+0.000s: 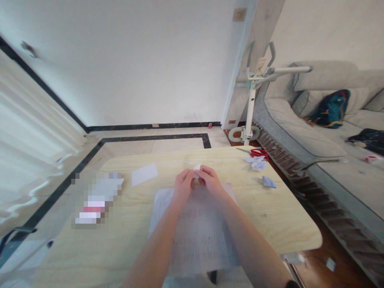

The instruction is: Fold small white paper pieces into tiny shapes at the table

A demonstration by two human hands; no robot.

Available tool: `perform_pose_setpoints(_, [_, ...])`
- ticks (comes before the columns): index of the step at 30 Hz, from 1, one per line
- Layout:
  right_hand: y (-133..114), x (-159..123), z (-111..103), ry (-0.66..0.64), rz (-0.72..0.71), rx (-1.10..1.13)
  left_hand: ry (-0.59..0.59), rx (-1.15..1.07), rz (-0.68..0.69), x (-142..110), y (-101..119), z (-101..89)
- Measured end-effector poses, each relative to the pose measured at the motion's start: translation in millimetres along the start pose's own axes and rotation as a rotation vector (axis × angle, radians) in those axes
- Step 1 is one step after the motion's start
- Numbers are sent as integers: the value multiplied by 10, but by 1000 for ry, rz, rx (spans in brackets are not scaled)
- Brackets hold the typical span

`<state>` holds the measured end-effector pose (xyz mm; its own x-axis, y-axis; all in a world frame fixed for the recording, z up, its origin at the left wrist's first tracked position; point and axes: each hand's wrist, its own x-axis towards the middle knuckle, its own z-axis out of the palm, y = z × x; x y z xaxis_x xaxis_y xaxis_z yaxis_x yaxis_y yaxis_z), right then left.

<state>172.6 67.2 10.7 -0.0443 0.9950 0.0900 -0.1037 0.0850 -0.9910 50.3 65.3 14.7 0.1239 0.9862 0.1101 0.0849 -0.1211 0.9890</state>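
The left hand (183,183) and right hand (211,179) pinch a small white paper (197,168). Soft fingers should stop it tearing.

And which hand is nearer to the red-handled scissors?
Right: the right hand is to the left of the red-handled scissors, nearer the person; the left hand is farther left.

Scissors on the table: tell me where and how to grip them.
Grip the scissors by their red handles, ideally from above and the right. The blades point left, away from that approach, and the handles lie near the table's right edge. Crumpled white paper sits close on the near side, so reaching from there would probably disturb it.
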Motion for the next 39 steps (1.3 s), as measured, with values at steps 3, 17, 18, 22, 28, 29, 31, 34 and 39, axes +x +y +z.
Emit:
perform_pose_setpoints(3, [24,12,-7,9,-35,-44,33,24,0,1,22,8])
perform_pose_setpoints(17, [83,-21,31,65,-162,-327,141,11,-17,69,-6,-27])
perform_pose_setpoints(18, [87,-18,28,73,-157,-321,152,4,-26,72,-13,-27])
perform_pose_setpoints(22, [124,-2,7,105,-142,-263,167,-40,-78,73,-22,-26])
perform_pose_setpoints(28, [124,9,-3,104,-97,-165,139,-17,-92,60,28,-27])
perform_pose_setpoints(29, [114,12,-2,99,-80,-134,135,-11,-89,57,37,-27])
perform_pose_setpoints(31, [93,18,-2,101,-53,-64,118,-8,-93,49,53,-25])
perform_pose_setpoints(34, [72,28,-5,123,-29,5,80,-17,-95,32,64,-18])
perform_pose_setpoints(39, [76,31,-10,133,5,38,2,-33,-80,15,37,3])
